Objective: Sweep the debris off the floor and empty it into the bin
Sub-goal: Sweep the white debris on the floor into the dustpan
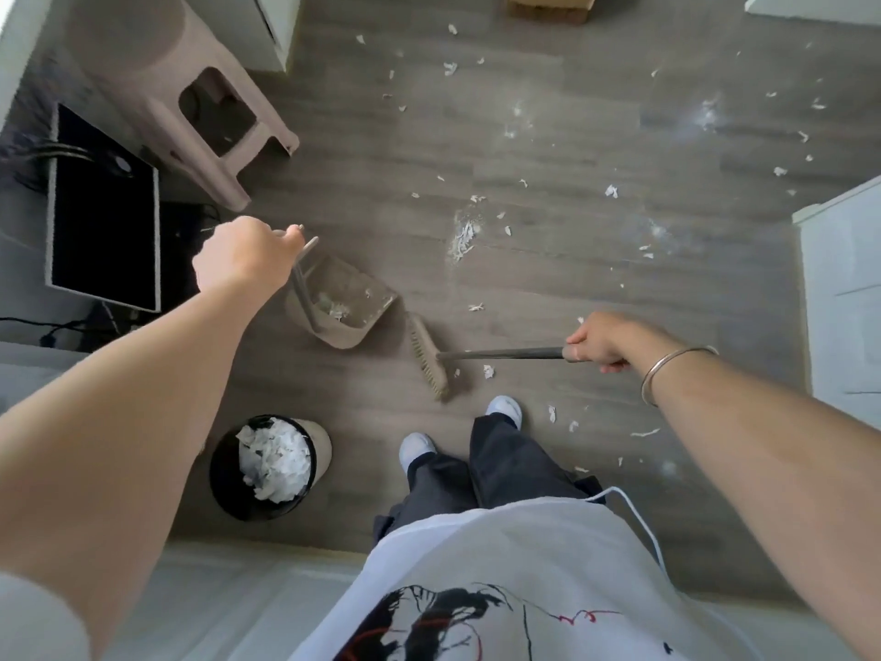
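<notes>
My left hand grips the top of the long handle of a beige dustpan, which stands on the grey floor with a few white scraps inside. My right hand holds the handle of a broom; its bristle head rests on the floor just right of the dustpan. White paper scraps lie scattered over the floor ahead and to the right. A round bin with a black liner, full of crumpled white paper, stands near my left foot.
A beige plastic stool stands at the upper left beside a dark screen with cables. White furniture lines the right side. A cardboard box sits at the far top. My feet are just behind the broom.
</notes>
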`<state>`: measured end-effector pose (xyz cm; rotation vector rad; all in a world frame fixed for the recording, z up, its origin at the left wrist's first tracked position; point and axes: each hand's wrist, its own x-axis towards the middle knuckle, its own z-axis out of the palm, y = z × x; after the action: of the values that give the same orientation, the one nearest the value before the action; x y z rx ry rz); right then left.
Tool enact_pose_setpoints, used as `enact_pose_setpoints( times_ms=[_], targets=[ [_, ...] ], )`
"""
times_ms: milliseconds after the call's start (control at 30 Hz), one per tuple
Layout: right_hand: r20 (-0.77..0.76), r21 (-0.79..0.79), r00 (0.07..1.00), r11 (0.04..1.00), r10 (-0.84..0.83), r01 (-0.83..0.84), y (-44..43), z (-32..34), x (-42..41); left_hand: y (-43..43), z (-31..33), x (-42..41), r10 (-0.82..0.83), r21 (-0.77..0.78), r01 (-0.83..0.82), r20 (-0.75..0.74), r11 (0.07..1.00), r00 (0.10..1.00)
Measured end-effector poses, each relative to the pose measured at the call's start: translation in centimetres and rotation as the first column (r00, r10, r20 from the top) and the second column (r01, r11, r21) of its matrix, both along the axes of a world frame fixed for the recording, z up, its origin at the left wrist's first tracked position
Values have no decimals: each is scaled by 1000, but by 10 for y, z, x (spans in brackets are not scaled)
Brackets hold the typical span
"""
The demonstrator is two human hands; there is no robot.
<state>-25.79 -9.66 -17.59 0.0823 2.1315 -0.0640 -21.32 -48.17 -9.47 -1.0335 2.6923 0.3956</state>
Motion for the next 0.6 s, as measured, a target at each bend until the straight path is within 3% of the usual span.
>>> enact_pose_setpoints(
  times_ms=[100, 333, 467, 600],
  targets=[
    [-87, 138, 991, 986, 103, -90, 9, -5, 12, 6, -5, -1, -16, 5, 16, -3, 1000, 1000],
    [-243, 320, 959, 945, 147, -64, 35, 0, 12, 39, -5, -14, -21, 37, 22, -18, 999, 1000],
    [-287, 331, 952, 943, 110, -9, 44, 1, 1, 61, -2, -23, -35, 48, 35, -8, 998, 999],
    [-340, 244, 940, 968, 25, 62, 60, 1, -11, 85, 0, -36, -63, 39, 62, 11, 997, 998]
  ],
)
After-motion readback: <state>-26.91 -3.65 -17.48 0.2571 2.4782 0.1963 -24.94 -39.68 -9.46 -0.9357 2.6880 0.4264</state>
